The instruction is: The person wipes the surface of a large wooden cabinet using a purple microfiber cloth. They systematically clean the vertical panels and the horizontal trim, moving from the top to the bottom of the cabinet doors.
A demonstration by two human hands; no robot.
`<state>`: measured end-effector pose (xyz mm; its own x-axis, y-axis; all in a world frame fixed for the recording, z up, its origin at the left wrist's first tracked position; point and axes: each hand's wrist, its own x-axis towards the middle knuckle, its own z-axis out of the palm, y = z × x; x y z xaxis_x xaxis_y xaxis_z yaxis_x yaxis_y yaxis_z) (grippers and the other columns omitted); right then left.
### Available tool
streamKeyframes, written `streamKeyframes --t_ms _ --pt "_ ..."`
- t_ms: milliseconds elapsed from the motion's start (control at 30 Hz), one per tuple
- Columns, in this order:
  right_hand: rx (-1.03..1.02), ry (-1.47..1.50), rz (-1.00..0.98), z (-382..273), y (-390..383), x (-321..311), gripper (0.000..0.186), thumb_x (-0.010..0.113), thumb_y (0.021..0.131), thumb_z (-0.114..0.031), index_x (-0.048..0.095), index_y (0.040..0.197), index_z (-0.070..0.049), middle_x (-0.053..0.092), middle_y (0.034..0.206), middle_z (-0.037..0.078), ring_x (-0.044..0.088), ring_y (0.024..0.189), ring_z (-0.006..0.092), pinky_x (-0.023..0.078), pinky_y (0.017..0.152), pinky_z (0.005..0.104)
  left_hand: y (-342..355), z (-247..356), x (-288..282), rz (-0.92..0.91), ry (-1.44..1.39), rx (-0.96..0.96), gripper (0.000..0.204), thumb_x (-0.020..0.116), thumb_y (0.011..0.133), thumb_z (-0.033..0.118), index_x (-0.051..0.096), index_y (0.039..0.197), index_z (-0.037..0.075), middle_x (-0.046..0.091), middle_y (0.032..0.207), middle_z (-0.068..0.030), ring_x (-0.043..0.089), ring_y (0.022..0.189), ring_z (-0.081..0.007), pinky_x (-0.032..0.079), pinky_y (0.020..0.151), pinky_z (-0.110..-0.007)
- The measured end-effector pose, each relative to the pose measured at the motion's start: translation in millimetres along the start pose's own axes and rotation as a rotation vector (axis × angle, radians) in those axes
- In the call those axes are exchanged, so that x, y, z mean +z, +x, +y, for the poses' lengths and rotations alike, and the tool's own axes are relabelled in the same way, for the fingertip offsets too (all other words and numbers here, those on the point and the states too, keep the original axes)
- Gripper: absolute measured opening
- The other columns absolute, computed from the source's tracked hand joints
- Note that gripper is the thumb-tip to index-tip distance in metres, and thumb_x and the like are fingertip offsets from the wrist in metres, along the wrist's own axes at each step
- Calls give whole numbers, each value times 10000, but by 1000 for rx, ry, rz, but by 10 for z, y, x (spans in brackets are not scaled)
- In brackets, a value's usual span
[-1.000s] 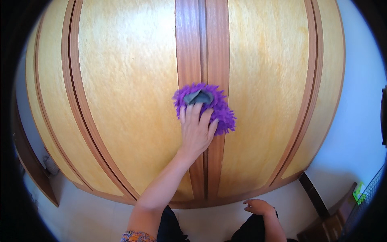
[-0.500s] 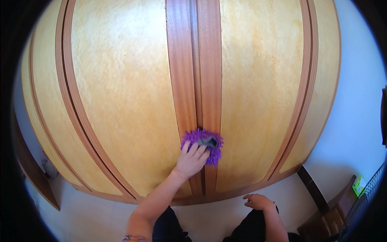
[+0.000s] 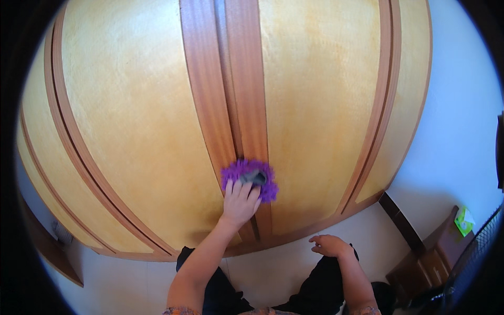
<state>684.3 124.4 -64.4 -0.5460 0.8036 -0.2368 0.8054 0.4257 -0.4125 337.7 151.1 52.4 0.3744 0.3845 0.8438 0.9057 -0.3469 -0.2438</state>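
My left hand (image 3: pixel 241 203) is closed on a purple duster (image 3: pixel 268 190) with shaggy, noodle-like strands and a grey sleeve-shaped part on its back. Its fingers lie over the near side of the duster and the grey part. The duster rests against the reddish-brown strips (image 3: pixel 245 79) in the lower middle of a wooden wardrobe (image 3: pixel 136 115), covering part of the dark seam between them. My right hand (image 3: pixel 329 245) holds nothing; its fingers are loosely bent and a little apart, over my right knee.
Yellowish panels flank the strips. Pale floor tiles (image 3: pixel 131 286) run along the wardrobe's base. At right are a white wall (image 3: pixel 451 121), a brown wooden piece of furniture (image 3: pixel 420 278) with a green packet (image 3: pixel 464 221) on it, and a black mesh guard (image 3: pixel 480 249).
The view has shifted, so the wardrobe sits farther left. My left hand and the duster appear slightly left and higher, still over the seam. My right hand stays by the knee.
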Motion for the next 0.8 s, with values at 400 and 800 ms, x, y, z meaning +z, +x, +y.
streamKeyframes --t_ms 400,800 --pt "-2 -2 -19 -43 52 -17 459 619 930 -309 593 1347 -117 680 1205 176 635 1117 362 495 973 446 1250 -37 -310 234 -9 -101 414 789 750 191 632 1117 79 475 1343 -178 413 1316 -413 287 1104 -634" --pt "18 13 -44 -42 42 -53 469 617 931 -303 587 1355 -106 680 1217 172 637 1120 357 494 973 438 -56 185 296 -78 1 379 230 612 836 183 666 1057 150 626 1152 -42 576 1094 -264 409 1036 -481"
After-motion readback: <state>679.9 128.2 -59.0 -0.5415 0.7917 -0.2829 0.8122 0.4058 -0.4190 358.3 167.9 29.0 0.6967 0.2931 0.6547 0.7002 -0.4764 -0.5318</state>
